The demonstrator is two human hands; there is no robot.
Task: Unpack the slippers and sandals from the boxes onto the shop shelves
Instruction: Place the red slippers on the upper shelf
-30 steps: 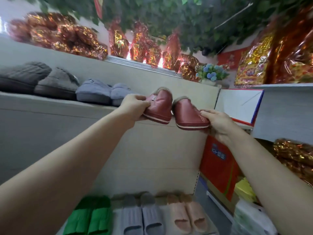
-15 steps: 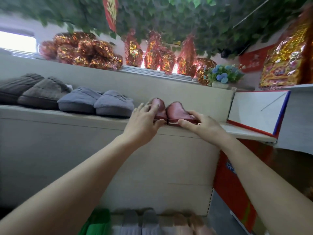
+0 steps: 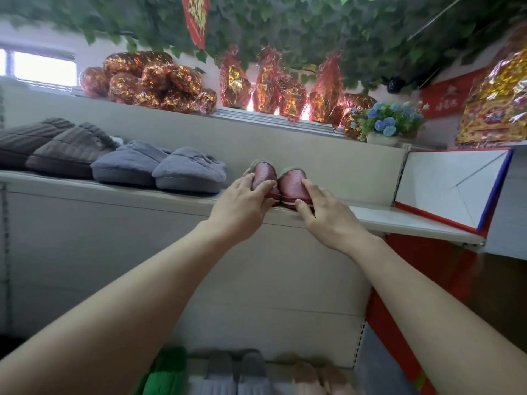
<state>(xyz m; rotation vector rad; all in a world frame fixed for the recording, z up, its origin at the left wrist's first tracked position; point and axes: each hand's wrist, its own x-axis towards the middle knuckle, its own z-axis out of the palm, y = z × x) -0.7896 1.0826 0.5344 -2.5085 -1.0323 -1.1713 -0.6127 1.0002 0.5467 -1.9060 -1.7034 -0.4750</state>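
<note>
Left hand [image 3: 242, 202], right hand [image 3: 323, 213] each grasp glossy maroon slippers [image 3: 291, 183], fuzzy-rimmed, seemingly resting on smooth shelf [image 3: 399, 221].

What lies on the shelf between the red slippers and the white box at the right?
Nothing: the head view shows bare shelf between red slippers and white box.

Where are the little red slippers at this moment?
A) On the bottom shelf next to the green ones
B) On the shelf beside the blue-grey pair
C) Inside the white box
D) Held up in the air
B: the red slippers stand side by side on the shelf, just right of the blue-grey slippers, with the left hand and right hand each holding one.
</note>
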